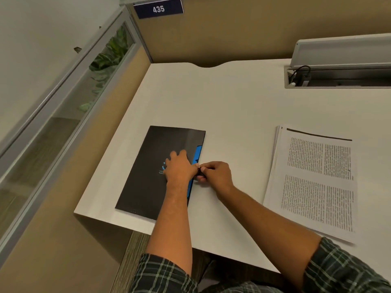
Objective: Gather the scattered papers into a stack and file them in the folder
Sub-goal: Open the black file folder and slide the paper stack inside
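Spreading wide and pale across the cubicle: the counter (pixel 232 106), carrying everything here. Lying at its right side, well apart from the folder: the stack of papers (pixel 313 182), already squared up, printed in two columns too small for reading. Sitting near the left edge, closed: the black folder (pixel 148 166), showing a blue inner pocket along its right side and a small blue logo, illegible. Pressing down flat on the cover, fingers straight: the left hand (pixel 179 168). Pinching the folder's right edge between curled fingers and thumb, apparently readying to lift the cover: the right hand (pixel 213 173).

Risking, as a judgement: lifting more than the cover alone and dragging the folder toward the near edge, given the left hand weighing on the same flap being opened; also fanning the stack when carrying it across.

Reading plainly on the blue sign (pixel 158 9) atop the partition: "435".
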A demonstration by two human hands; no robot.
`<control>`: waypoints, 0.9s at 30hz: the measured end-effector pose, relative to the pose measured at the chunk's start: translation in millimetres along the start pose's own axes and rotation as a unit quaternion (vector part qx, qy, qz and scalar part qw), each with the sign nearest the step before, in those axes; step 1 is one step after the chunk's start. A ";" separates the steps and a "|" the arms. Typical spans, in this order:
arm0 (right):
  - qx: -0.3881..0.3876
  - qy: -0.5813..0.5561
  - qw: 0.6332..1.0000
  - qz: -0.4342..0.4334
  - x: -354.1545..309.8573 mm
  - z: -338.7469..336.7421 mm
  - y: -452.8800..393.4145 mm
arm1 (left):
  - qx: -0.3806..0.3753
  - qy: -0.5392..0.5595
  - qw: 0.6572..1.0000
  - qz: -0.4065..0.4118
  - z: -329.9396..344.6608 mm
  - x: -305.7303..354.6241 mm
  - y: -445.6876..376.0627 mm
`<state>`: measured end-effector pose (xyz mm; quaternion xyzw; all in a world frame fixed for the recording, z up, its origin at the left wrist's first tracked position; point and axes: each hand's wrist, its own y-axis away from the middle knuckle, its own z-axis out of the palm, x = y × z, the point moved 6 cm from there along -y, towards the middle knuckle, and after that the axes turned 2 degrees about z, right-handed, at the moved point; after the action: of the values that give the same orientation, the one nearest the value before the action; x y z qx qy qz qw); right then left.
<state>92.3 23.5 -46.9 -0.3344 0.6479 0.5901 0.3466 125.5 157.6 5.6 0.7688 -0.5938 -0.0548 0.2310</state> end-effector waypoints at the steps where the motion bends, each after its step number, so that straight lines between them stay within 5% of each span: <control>1: 0.002 -0.028 1.000 0.000 -0.6 -4.7 0.4 | 0.007 0.005 1.000 0.000 -2.3 0.1 0.5; 9: 0.008 -0.093 0.993 -0.079 -41.7 -47.3 8.4 | 0.016 0.006 0.999 0.035 -34.3 28.1 7.9; 15: -0.006 -0.088 0.989 -0.119 -62.3 -99.9 15.0 | 0.111 -0.002 0.990 0.084 -47.5 82.8 32.4; 20: -0.014 -0.053 0.992 -0.111 -64.9 -150.1 14.4 | 0.132 -0.046 0.982 0.126 -54.2 118.3 45.6; 27: 0.069 0.056 0.994 -0.067 -29.9 -221.5 11.7 | 0.175 -0.010 0.972 0.154 -70.2 151.6 58.7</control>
<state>86.4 -195.5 -1.4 -0.3851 0.6817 0.4994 0.3711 142.3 24.7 121.4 0.6961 -0.7076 0.0789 0.0928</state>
